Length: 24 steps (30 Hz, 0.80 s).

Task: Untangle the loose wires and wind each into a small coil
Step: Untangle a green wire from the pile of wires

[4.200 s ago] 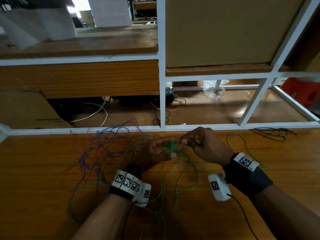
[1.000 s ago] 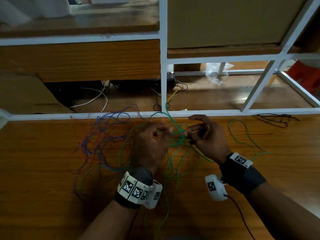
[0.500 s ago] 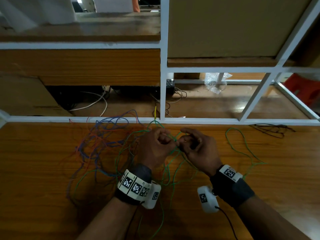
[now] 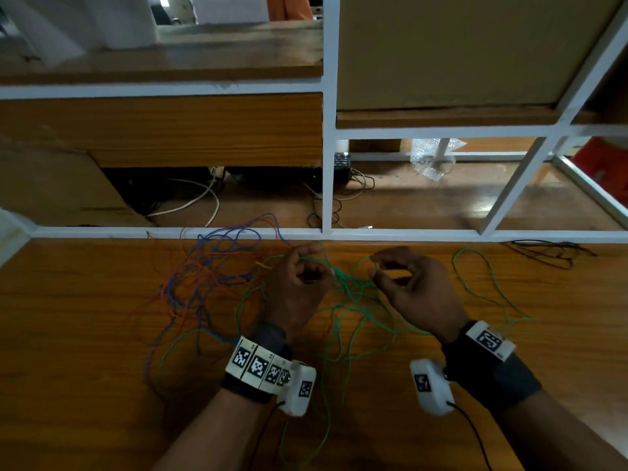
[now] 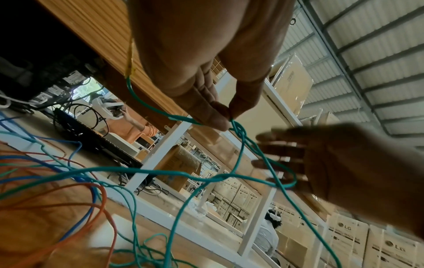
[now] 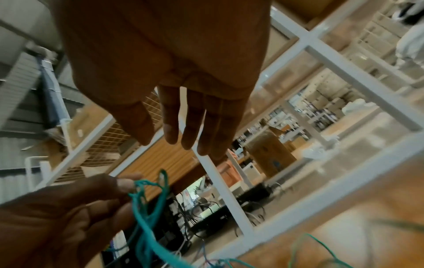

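A green wire (image 4: 353, 295) lies in a loose tangle on the wooden table (image 4: 85, 334), between my two hands. My left hand (image 4: 306, 273) is raised just above the table and pinches a knotted part of the green wire (image 5: 238, 130) between thumb and forefinger, as the left wrist view shows at my left hand (image 5: 226, 116). My right hand (image 4: 375, 266) hovers a short way to the right with loosely spread fingers. The right wrist view shows my right hand (image 6: 169, 141) holding nothing. Green loops hang in front of its palm.
A mass of blue and red wires (image 4: 207, 273) spreads over the table left of my hands and overlaps the green one. A loose green loop (image 4: 475, 266) and a black wire (image 4: 550, 254) lie at the right. A white shelf frame (image 4: 326, 198) rises along the table's far edge.
My hands have drawn apart. The right hand has let go of the green wire and spread its fingers, while the left keeps its pinch on the knot.
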Available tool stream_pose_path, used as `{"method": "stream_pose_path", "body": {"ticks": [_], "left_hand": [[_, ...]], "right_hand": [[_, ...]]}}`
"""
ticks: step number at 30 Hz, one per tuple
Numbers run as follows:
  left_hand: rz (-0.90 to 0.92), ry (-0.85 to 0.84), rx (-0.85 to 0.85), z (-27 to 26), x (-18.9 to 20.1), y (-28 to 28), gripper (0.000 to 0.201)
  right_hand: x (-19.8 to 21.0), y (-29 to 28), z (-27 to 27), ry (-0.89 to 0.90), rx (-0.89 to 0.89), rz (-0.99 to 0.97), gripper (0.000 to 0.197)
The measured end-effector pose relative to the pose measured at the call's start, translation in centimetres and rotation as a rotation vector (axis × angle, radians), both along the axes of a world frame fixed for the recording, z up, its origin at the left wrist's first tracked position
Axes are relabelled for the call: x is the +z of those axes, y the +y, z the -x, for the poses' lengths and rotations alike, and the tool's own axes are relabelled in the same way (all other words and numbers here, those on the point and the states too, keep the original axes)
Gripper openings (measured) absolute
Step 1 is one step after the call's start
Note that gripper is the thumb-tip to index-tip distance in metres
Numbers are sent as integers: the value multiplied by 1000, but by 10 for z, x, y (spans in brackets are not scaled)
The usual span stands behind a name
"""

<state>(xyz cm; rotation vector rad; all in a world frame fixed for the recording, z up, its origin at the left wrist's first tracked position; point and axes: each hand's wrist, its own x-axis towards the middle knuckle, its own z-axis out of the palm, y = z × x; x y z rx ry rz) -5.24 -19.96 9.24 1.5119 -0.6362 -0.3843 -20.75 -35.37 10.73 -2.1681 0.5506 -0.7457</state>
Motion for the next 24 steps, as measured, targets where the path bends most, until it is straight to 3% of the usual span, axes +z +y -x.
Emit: {"method": "stream_pose_path", "body": {"ticks": [4, 11, 17, 20, 24], "left_hand": [[-28, 5, -32, 5, -5, -1, 45], [-16, 19, -31, 8, -5, 4, 47], [86, 72, 133, -9, 5, 20, 47], [66, 53, 155, -14, 0, 23, 48], [54, 79, 124, -4, -3, 14, 42]], "right_hand": [[12, 16, -16, 113, 96, 194, 23], [7, 18, -19, 182, 97, 242, 8], [8, -15, 17, 124, -101, 267, 20], [1, -37, 28, 187, -183, 267, 20], [-20, -48, 26, 353, -173, 207, 39]]}}
